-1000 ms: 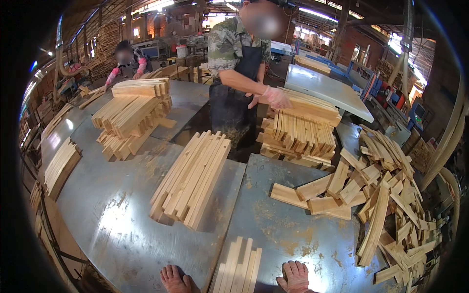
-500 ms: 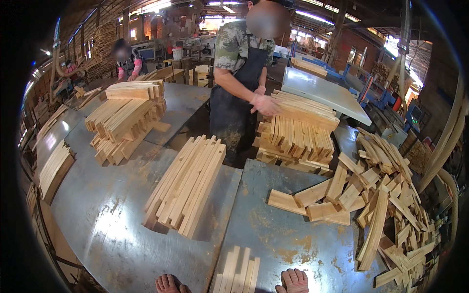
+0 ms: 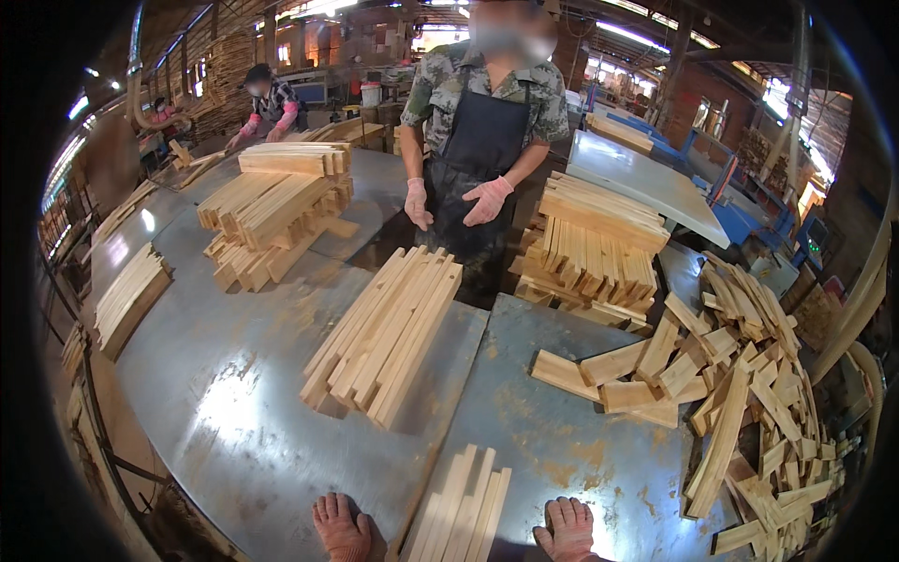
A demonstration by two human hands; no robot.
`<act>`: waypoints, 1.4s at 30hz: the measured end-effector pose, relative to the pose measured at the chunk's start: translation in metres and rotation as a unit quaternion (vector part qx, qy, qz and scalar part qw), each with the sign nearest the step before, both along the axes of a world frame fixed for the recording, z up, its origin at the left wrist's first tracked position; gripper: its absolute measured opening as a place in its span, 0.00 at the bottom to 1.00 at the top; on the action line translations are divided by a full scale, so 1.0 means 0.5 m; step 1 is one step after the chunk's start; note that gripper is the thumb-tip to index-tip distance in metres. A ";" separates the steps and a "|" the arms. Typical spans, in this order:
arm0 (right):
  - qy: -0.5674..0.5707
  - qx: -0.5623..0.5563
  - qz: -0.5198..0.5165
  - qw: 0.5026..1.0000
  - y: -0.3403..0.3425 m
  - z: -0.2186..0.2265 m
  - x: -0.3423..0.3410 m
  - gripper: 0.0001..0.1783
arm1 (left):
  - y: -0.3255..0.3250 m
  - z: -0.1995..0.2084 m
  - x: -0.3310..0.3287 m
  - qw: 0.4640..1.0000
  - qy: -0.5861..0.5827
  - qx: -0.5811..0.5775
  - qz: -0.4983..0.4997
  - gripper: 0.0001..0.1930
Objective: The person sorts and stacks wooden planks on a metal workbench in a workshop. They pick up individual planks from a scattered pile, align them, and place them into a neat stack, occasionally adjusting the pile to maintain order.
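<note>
My left hand (image 3: 341,527), in a pinkish work glove, rests on the metal tabletop (image 3: 253,468) near its front edge. It holds nothing, and its fingers lie stretched out. On the other side of a small row of wooden strips (image 3: 461,506), my right hand (image 3: 567,528) lies flat with its gloved fingers spread. Neither hand touches those strips. Farther away, a larger bundle of wooden strips (image 3: 384,337) sits side by side in the middle of the table, their ends uneven.
Behind the table a person in a dark apron (image 3: 482,150) faces me with gloved hands low. Stacks of strips stand at the back left (image 3: 272,211) and back right (image 3: 599,248). A loose heap of wood pieces (image 3: 763,403) covers the right side. Another person (image 3: 272,108) works far left.
The view has shifted, and more of both my hands shows. The person opposite has turned toward me and drawn their hand away from the back right stack.
</note>
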State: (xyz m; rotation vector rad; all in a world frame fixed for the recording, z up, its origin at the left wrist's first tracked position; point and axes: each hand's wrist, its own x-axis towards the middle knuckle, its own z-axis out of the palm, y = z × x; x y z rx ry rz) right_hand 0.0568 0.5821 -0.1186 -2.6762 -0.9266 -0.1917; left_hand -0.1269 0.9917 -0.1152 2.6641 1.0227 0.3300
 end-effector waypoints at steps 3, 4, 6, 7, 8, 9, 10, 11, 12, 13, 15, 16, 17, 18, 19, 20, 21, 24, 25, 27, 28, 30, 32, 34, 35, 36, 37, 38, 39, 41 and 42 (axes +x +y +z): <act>0.009 -0.063 -0.038 0.997 -0.010 0.039 0.009 0.38 | 0.009 -0.022 0.024 1.000 -0.005 0.020 -0.019 0.33; 0.053 -0.060 -0.034 0.996 -0.008 0.063 0.013 0.35 | 0.012 -0.025 0.026 0.999 -0.005 0.038 -0.036 0.34; -0.018 -0.018 -0.015 1.000 0.007 0.094 0.010 0.32 | 0.021 -0.036 0.007 0.999 -0.018 0.030 -0.029 0.32; 0.012 0.004 -0.011 1.000 -0.002 0.075 0.018 0.31 | 0.017 -0.047 -0.005 0.998 -0.026 0.034 -0.042 0.31; 0.007 0.026 -0.001 1.000 0.003 0.076 0.021 0.32 | 0.041 -0.068 -0.032 0.997 -0.012 0.057 -0.041 0.30; 0.028 0.031 0.002 0.999 -0.016 0.064 0.032 0.34 | 0.038 -0.025 -0.016 0.999 0.009 -0.021 -0.047 0.31; 0.100 0.049 -0.001 0.994 -0.034 0.065 0.045 0.38 | 0.094 -0.004 0.007 0.977 0.105 -0.168 -0.076 0.31; 0.165 0.083 -0.049 0.982 -0.048 0.077 0.043 0.39 | 0.124 -0.008 -0.012 0.984 0.061 -0.165 -0.032 0.30; 0.220 0.116 -0.087 0.965 -0.082 0.103 0.070 0.40 | 0.119 -0.013 -0.012 0.986 0.004 -0.164 0.020 0.30; 0.158 0.125 -0.135 0.970 -0.142 0.123 0.092 0.38 | 0.081 0.031 -0.006 0.983 -0.069 -0.172 0.012 0.29; 0.133 0.127 -0.252 0.950 -0.258 0.245 0.141 0.40 | -0.050 0.211 0.003 0.968 -0.168 -0.186 0.027 0.27; -0.037 0.146 -0.300 0.942 -0.339 0.234 0.169 0.24 | -0.100 0.246 -0.015 0.976 -0.155 -0.155 0.002 0.27; -0.030 0.193 -0.376 0.906 -0.417 0.235 0.214 0.28 | -0.142 0.270 -0.035 0.982 -0.142 -0.121 -0.014 0.27; -0.074 0.245 -0.403 0.878 -0.553 0.190 0.262 0.33 | -0.177 0.287 -0.030 0.986 -0.132 -0.092 -0.039 0.27; 0.065 0.257 -0.473 0.840 -0.573 0.249 0.306 0.38 | -0.189 0.268 -0.083 0.989 -0.123 -0.062 -0.062 0.27; 0.077 0.235 -0.481 0.841 -0.659 0.225 0.344 0.38 | -0.263 0.267 -0.078 0.982 -0.146 -0.099 -0.063 0.28; 0.092 0.213 -0.486 0.843 -0.739 0.195 0.383 0.37 | -0.324 0.267 -0.085 0.986 -0.100 -0.095 -0.096 0.28; 0.110 0.279 -0.474 0.828 -1.006 0.107 0.491 0.40 | -0.478 0.250 -0.061 0.968 -0.003 -0.105 -0.229 0.26; 0.217 0.379 -0.437 0.786 -1.008 0.071 0.526 0.42 | -0.515 0.251 -0.069 0.962 0.019 -0.100 -0.252 0.25; 0.309 0.542 -0.316 0.715 -0.959 0.022 0.557 0.47 | -0.574 0.279 -0.070 0.943 0.138 -0.122 -0.276 0.25; 0.262 0.518 -0.373 0.724 -1.023 -0.008 0.580 0.48 | -0.587 0.273 -0.022 0.909 0.205 -0.165 -0.322 0.26; 0.362 0.554 -0.317 0.679 -0.970 -0.036 0.545 0.36 | -0.656 0.321 -0.019 0.909 0.234 -0.162 -0.303 0.28; 0.431 0.589 -0.256 0.634 -0.923 -0.042 0.499 0.29 | -0.697 0.323 0.008 0.902 0.229 -0.176 -0.321 0.30; 0.473 0.647 -0.186 0.569 -0.830 -0.022 0.419 0.26 | -0.722 0.304 0.021 0.893 0.205 -0.201 -0.347 0.32; 0.491 0.664 -0.145 0.545 -0.736 0.017 0.333 0.26 | -0.720 0.300 0.026 0.895 0.179 -0.219 -0.345 0.38; 0.465 0.688 -0.120 0.544 -0.684 0.050 0.265 0.27 | -0.722 0.285 0.051 0.900 0.144 -0.213 -0.353 0.43; 0.444 0.705 -0.107 0.543 -0.637 0.047 0.197 0.28 | -0.735 0.272 0.070 0.900 0.117 -0.218 -0.359 0.47; 0.468 0.682 -0.136 0.546 -0.607 0.026 0.130 0.26 | -0.756 0.287 0.086 0.891 0.120 -0.223 -0.378 0.51; 0.476 0.687 -0.149 0.528 -0.564 -0.039 0.100 0.23 | -0.760 0.308 0.120 0.881 0.122 -0.228 -0.395 0.54; 0.529 0.620 -0.228 0.532 -0.408 0.020 -0.053 0.19 | -0.785 0.296 0.106 0.881 0.179 -0.230 -0.372 0.61; 0.484 0.583 -0.200 0.621 -0.372 -0.026 -0.114 0.18 | -0.782 0.302 0.108 0.880 0.205 -0.230 -0.362 0.63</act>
